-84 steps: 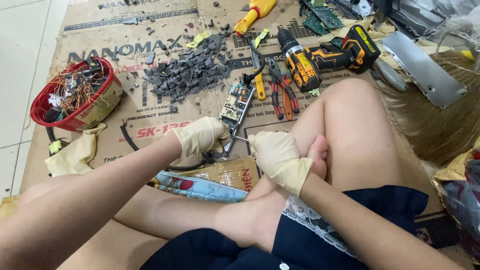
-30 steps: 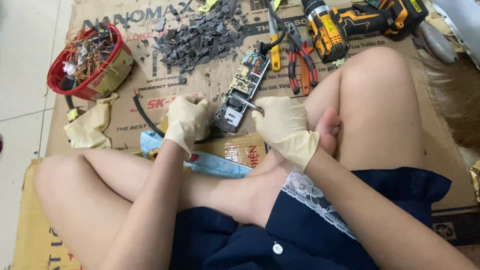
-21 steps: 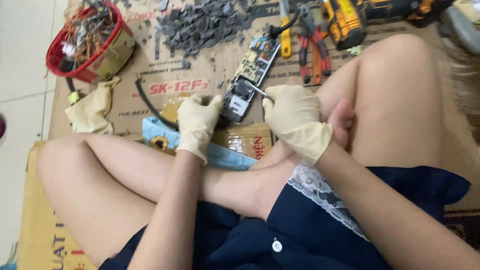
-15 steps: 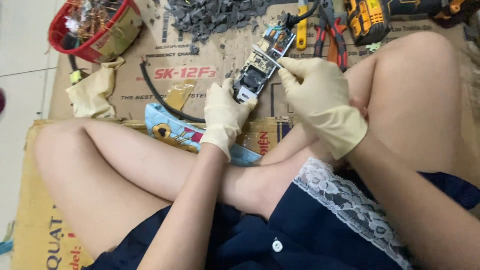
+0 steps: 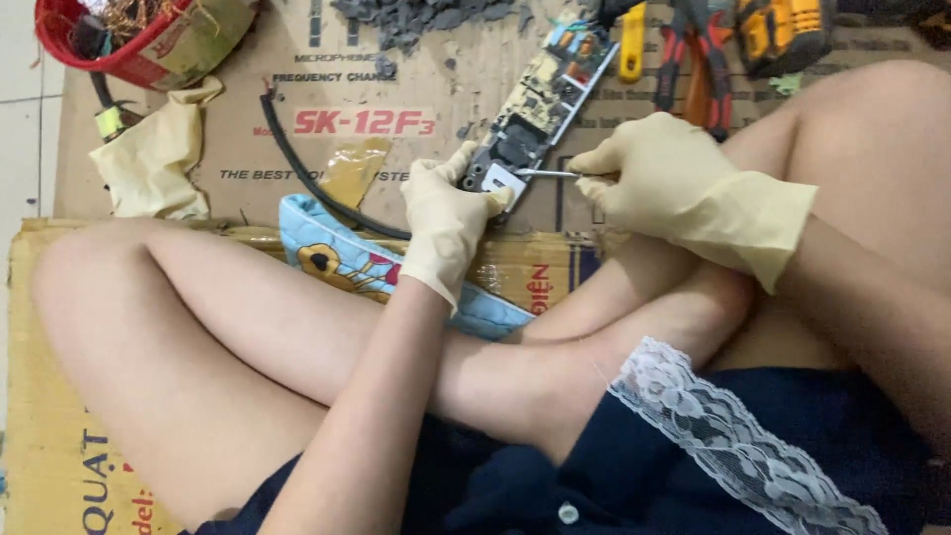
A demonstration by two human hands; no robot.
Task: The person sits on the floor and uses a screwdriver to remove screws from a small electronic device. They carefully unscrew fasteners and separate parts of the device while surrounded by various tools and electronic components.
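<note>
While the circuit board is lying on the cardboard, we are pinching its near end with our left hand; our right hand is gripping a thin metal tool. It is probably stiff, light and brittle, so we are favouring its edges.

Flattened cardboard carries circuit board, pliers, basket.

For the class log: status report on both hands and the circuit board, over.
Left hand grips circuit board end. Right hand holds thin metal tool, tip on board. Nothing obstructing.
</note>
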